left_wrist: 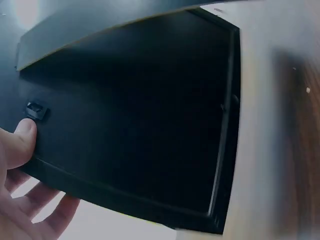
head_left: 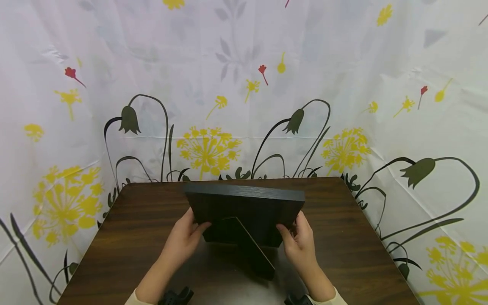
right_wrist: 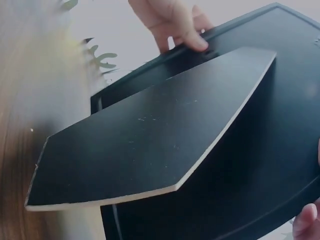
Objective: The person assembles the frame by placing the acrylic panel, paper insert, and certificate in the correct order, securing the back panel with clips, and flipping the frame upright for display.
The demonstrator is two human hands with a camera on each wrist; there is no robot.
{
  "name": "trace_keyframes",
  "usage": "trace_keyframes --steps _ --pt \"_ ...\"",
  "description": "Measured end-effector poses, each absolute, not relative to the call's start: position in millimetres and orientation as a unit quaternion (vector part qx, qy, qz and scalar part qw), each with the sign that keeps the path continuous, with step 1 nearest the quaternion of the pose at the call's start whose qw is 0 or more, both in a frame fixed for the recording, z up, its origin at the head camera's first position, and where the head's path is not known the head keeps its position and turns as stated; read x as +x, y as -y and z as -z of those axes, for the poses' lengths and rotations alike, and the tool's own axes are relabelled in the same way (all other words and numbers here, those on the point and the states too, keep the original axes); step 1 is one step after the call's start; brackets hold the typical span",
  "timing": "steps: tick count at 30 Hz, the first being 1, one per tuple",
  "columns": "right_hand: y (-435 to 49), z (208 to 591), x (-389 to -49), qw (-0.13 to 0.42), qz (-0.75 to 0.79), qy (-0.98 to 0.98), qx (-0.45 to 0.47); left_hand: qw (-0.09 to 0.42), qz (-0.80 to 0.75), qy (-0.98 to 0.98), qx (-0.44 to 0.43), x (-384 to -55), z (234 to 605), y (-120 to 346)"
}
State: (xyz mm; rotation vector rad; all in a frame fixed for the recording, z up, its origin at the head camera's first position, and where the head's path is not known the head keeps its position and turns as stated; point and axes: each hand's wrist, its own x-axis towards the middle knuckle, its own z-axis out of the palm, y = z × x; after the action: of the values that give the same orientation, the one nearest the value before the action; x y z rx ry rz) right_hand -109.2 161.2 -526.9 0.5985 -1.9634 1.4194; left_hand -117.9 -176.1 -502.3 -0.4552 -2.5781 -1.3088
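Observation:
A black picture frame (head_left: pixel 244 191) is held over the middle of the table, its back facing me and its top edge leaning toward me. From the back a black easel stand (right_wrist: pixel 155 135) swings out, with a pale cut edge. My left hand (head_left: pixel 184 237) grips the frame's left side, thumb on the back beside a small metal hanger (left_wrist: pixel 36 110) and fingers behind the rim. On the opposite side, my right hand (head_left: pixel 300 243) grips the frame the same way. The front of the frame is hidden. Whether its lower edge or the stand touches the table I cannot tell.
A dark brown wooden table (head_left: pixel 141 212) lies under the frame. Around its back and sides hangs a white curtain (head_left: pixel 244 106) printed with yellow, red and dark green flowers. Black straps (head_left: pixel 177 296) sit at both wrists, near the pale sleeves.

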Motion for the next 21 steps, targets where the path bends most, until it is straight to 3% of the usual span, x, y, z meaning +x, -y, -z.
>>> trace_keyframes --steps 4,8,16,21 --pt "-163 529 -110 0.298 -0.555 0.744 0.221 0.198 0.401 0.876 -0.18 -110 497 175" --pt "-163 529 -110 0.28 -0.567 0.746 0.209 0.257 0.38 0.868 -0.19 -106 490 172" --pt "-162 525 -110 0.245 -0.589 0.758 0.138 0.319 0.359 0.857 -0.188 -99 477 171" --pt "-165 523 -112 0.264 -0.58 0.762 0.119 0.358 0.333 0.847 -0.208 -97 468 172"
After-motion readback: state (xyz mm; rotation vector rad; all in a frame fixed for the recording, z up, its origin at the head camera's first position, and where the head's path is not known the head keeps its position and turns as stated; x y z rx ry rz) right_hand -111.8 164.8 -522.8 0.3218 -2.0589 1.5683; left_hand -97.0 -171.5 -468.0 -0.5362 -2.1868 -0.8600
